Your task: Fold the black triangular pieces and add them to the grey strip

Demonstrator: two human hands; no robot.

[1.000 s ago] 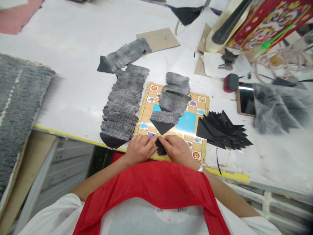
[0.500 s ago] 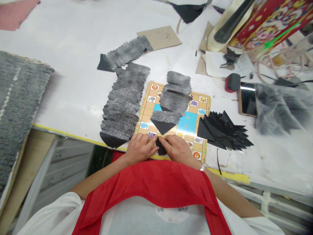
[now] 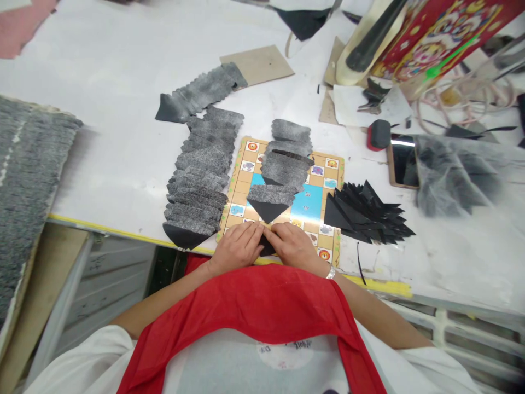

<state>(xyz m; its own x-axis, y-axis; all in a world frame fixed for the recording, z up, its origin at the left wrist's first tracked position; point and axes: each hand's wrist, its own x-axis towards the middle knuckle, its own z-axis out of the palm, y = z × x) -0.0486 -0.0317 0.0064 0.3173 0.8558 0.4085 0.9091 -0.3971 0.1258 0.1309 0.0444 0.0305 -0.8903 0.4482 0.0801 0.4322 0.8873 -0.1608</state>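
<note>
A small black leather-like piece (image 3: 267, 247) lies on the front edge of a printed game board (image 3: 241, 189), between my two hands. My left hand (image 3: 238, 245) presses its fingers together on the piece's left side. From the other side, my right hand (image 3: 293, 245) grips the piece with thumb and bent fingers, partly hiding it. Just beyond my fingertips, a row of overlapping grey-backed pieces (image 3: 287, 164) ends in a black point. A longer overlapped row (image 3: 200, 175) lies to the left. Right of the board is a fanned pile of black pointed pieces (image 3: 369, 216).
A thick grey fibrous stack (image 3: 33, 180) stands at the left edge. Another grey row (image 3: 205, 90) rests against a cardboard piece (image 3: 262, 65). On the right are a phone (image 3: 402, 161), a red-and-black case (image 3: 378, 135), plastic bag (image 3: 451, 175), cables and a red box (image 3: 447, 38).
The view has shifted slightly, so the table things appear farther left. My fingers have drawn closer together over the black piece, and less of it shows.
</note>
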